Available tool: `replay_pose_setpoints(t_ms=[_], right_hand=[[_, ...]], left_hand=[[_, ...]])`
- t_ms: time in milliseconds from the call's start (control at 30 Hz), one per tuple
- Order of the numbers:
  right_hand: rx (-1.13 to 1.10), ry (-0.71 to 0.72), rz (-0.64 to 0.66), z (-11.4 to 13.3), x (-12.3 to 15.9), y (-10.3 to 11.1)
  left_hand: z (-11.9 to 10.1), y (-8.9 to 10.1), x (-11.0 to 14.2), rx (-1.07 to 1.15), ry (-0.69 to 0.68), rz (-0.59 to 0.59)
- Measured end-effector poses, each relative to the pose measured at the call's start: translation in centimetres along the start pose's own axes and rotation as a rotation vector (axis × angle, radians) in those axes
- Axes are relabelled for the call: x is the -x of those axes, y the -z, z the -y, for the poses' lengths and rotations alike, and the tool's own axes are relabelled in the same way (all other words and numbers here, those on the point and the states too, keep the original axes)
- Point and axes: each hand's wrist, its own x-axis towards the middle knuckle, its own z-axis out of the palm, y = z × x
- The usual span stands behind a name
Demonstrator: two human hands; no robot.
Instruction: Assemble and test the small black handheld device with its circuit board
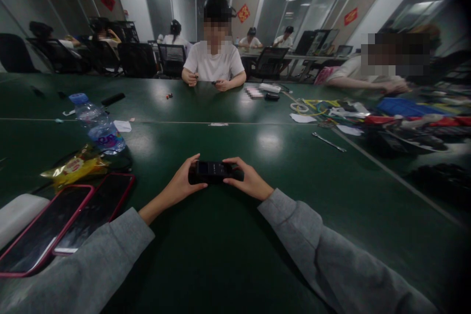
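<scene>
A black handheld device (213, 170) with a small screen and a few light marks lies sideways between my hands, close to the green tabletop. My left hand (186, 176) grips its left end, thumb below and fingers above. At its right end, my right hand (246, 177) holds it in the same way, thumb along the lower edge. Whether the device rests on the table, I cannot tell. Two phones with red edges, a front one (46, 230) and a second one (97, 211), lie left of my left forearm.
At the left stand a water bottle (97, 125) and a yellow snack packet (75, 168). A wrench (328, 142) lies to the right, before a heap of cables and tools (405, 122). A person in white (214, 61) sits opposite; another person (353, 71) sits at the far right.
</scene>
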Motion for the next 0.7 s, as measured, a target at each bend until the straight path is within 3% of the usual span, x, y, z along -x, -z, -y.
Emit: replay_pose_setpoints(t_ms=[200, 700], right_hand=[[0.028, -0.029, 0.056, 0.15, 0.00, -0.01], [0.167, 0.069, 0.023, -0.43, 0.14, -0.57]], left_hand=[[-0.05, 0.14, 0.00, -0.026, -0.002, 0.049], [-0.34, 0.19, -0.17, -0.044, 0.003, 0.029]])
